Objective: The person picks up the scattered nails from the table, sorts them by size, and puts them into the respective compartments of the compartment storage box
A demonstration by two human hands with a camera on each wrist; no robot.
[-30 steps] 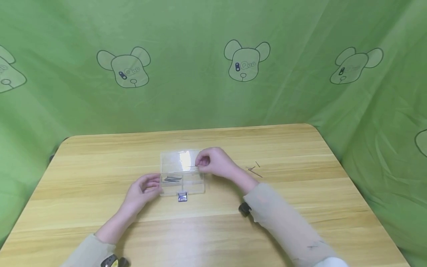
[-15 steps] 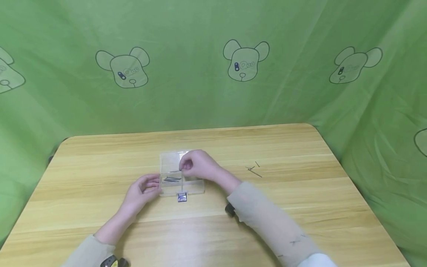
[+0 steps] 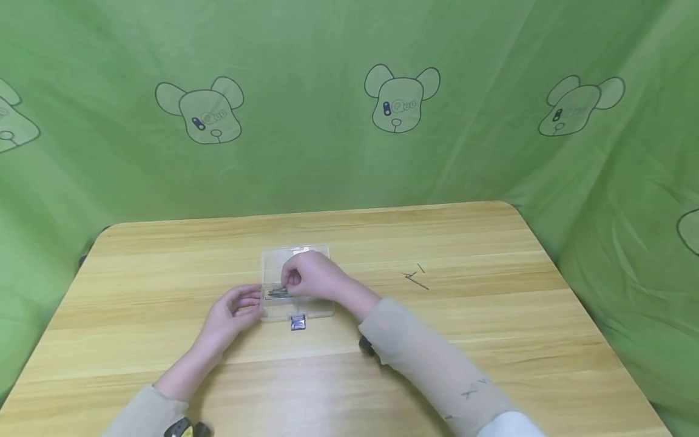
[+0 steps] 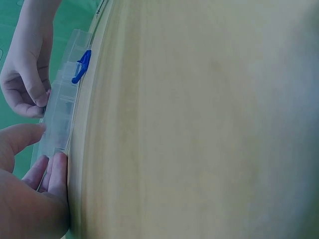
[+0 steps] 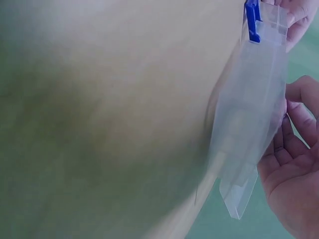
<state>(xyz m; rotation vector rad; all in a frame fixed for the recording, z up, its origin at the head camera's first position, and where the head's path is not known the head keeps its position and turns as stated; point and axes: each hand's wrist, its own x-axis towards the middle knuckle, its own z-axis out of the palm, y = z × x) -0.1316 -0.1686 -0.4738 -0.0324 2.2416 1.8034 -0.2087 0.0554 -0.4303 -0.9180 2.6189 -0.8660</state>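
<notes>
A clear plastic box (image 3: 317, 308) with a blue latch (image 3: 298, 322) lies with its lid folded back on the table. Several dark nails (image 3: 276, 294) are in its left compartment. My left hand (image 3: 226, 315) holds the box's left end, with thumb and fingertips against it. Over the left compartment, my right hand (image 3: 314, 276) pinches a thin nail between thumb and forefinger. Only a dark bit of that nail (image 4: 44, 109) shows at the fingertips in the left wrist view. The right hand covers part of the lid and the right compartment.
On the wooden table (image 3: 464, 340), to the right of the box, lie several loose nails (image 3: 417, 282). A green cloth with printed bear heads (image 3: 306, 152) hangs behind the table and along its sides.
My right hand has moved left and toward me, from the lid's right side to above the left compartment, with the nail pinched. The left hand has stayed on the box.
</notes>
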